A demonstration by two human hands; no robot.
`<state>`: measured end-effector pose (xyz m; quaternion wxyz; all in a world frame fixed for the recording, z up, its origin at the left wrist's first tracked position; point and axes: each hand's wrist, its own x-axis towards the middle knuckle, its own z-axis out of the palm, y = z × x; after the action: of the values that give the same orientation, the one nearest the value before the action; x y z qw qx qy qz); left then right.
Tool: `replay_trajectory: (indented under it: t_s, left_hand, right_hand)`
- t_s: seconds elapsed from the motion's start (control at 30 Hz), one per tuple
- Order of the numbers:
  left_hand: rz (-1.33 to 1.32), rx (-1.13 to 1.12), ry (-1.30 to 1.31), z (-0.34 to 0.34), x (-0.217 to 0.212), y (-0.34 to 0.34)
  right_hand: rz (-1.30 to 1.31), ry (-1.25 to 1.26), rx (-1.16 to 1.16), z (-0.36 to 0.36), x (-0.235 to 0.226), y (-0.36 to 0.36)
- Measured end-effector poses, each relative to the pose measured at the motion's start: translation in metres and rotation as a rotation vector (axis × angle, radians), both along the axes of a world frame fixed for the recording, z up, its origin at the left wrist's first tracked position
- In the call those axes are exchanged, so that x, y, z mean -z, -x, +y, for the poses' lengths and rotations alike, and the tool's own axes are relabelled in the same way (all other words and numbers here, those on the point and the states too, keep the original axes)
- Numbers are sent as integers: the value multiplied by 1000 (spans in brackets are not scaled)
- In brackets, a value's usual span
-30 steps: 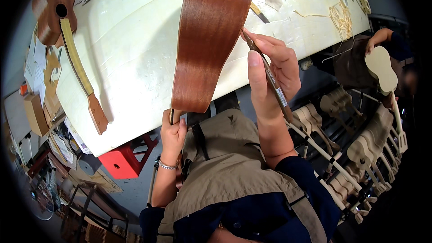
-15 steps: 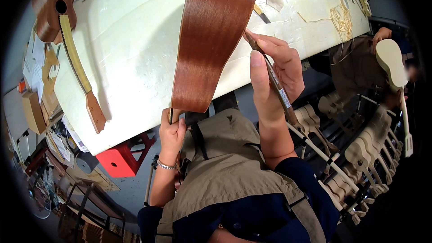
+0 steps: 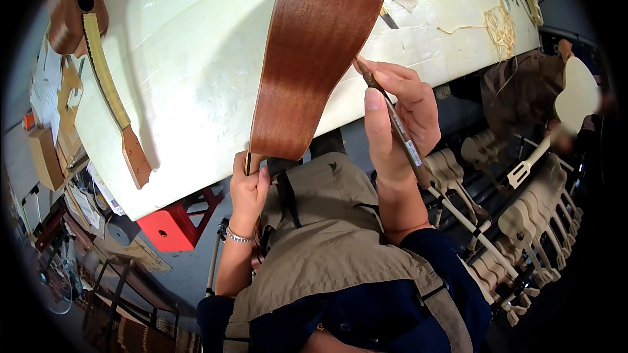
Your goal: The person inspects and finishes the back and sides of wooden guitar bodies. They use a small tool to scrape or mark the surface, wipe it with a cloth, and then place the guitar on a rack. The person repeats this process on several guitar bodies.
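A reddish-brown wooden ukulele (image 3: 314,59) is held up over the table's near edge, its curved side turned up. My left hand (image 3: 248,191) is wrapped round its neck at the lower end, with a dark strip of fingerboard showing above the fist. In my right hand (image 3: 409,108) is a brown marker pen (image 3: 404,136), pinched between thumb and fingers. The pen's tip meets the right edge of the ukulele's side, near the waist; the exact contact is too small to make out.
Another brown ukulele (image 3: 85,0) lies at the left of the white-covered table (image 3: 176,91). A blade tool (image 3: 388,19), tape and tangled strips (image 3: 500,33) lie farther back. Below are a red stool (image 3: 171,227) and racked pale ukuleles (image 3: 523,222). At right a co-worker holds a pale ukulele (image 3: 577,98).
The ukulele's upper part has swung slightly right, and the pen tip sits a little lower along its edge. The co-worker's pale ukulele has turned, its neck now pointing down and left.
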<state>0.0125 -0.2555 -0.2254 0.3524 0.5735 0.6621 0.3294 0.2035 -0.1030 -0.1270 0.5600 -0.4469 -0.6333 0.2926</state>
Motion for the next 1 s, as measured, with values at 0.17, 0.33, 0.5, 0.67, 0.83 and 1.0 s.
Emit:
replay_trajectory:
  t_s: [0.17,0.33,0.5,0.67,0.83,1.0]
  left_hand:
    - [-2,12,6,2,-2,1]
    - [15,15,-8,2,-2,1]
    - [16,11,2,1,-2,1]
    - [7,15,5,2,-4,0]
    - [-7,-6,-3,2,-2,0]
    - [-27,13,-10,1,-3,1]
  right_hand:
    - [21,-6,-4,4,-3,0]
    - [17,9,-14,0,0,-1]
    - [-37,23,-22,-6,5,-3]
    - [-7,11,-14,-1,-1,-1]
    - [10,19,-19,-4,3,-2]
    - [-59,44,-46,-13,12,-5]
